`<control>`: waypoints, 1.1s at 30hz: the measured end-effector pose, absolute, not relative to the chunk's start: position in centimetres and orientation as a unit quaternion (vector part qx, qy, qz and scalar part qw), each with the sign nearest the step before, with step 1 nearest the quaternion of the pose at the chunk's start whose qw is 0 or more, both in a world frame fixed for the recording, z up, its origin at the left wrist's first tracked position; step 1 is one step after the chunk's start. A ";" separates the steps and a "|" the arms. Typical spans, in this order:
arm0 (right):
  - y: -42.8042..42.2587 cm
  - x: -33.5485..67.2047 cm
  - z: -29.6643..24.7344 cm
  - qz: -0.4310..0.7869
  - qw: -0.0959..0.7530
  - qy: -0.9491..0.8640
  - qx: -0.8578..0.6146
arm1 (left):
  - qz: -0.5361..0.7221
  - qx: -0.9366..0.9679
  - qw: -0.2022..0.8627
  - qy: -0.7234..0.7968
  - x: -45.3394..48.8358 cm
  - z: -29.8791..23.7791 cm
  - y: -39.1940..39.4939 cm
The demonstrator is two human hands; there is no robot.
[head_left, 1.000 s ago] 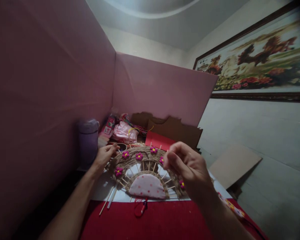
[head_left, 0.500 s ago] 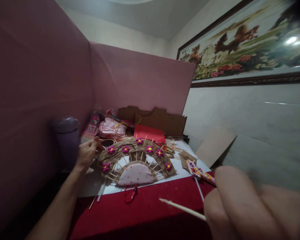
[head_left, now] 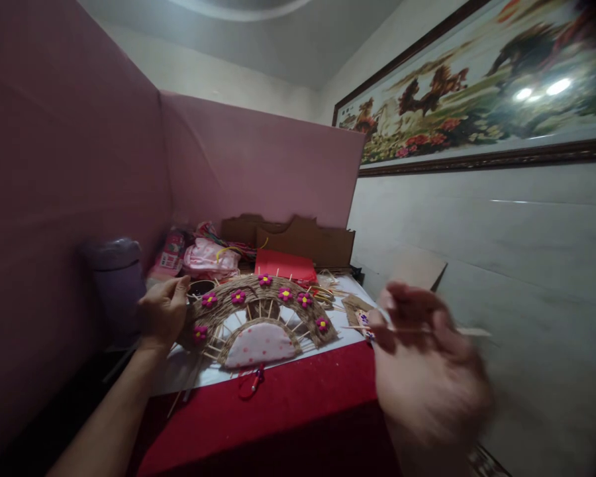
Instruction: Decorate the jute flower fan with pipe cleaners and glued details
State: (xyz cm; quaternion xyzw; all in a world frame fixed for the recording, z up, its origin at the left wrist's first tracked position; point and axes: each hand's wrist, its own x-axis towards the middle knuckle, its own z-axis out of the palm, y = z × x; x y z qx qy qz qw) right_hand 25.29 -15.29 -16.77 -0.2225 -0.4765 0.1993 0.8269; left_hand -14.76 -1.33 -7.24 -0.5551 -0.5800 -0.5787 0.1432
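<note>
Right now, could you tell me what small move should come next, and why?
Probably bring the right hand and its thin stick back toward the woven fan. The left hand rests at the fan's left edge, while the stick is off to its right.

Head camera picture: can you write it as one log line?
left hand: touching woven straw half-circle fan with pink flowers | right hand: holding thin wooden stick, blurred
</note>
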 end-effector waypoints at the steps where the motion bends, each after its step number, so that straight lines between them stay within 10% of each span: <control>1: -13.5 23.1 -12.8 0.266 0.838 -0.419 -0.226 | -0.573 -0.558 0.171 -0.575 -14.6 -7.1 -1.4; 6: -9.3 16.7 -2.8 0.380 0.864 -0.268 -0.194 | -0.547 -0.580 0.249 -0.550 -13.5 -5.4 -2.1; 33: 1.4 17.3 -6.8 0.107 0.876 -0.312 -0.353 | -0.466 -0.760 0.265 -0.367 -1.3 -6.5 -3.5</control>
